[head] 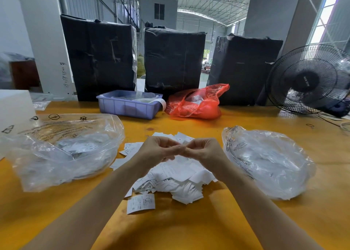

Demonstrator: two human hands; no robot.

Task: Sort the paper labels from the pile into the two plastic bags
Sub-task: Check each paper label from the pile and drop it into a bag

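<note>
Paper labels, loose pile (170,175): white printed slips heaped at the centre of the yellow desk (189,227), directly below the hands; strays spill to the left and near edges, one single label (141,203) lying apart at the front.

Left hand (157,149) and right hand (204,149): raised just above the pile, fingertips meeting, fingers curled inward. Grip narrow on both; a slip may be pinched between them, but whether anything is held cannot be told.

Left plastic bag (62,151): clear, printed, mouth open toward the pile; several labels visible inside.

Right plastic bag (269,164): clear, crumpled; contents hard to make out, pale slips possibly within.

Progress, as judged: under way. Some labels already bagged on the left; a large pile remains, so most of the sorting appears left to do.

Beyond: blue plastic tray (128,105) and red plastic bag (197,103) at the far side of the desk; three black-wrapped bales (174,60) behind; black fan (306,81) at far right.
</note>
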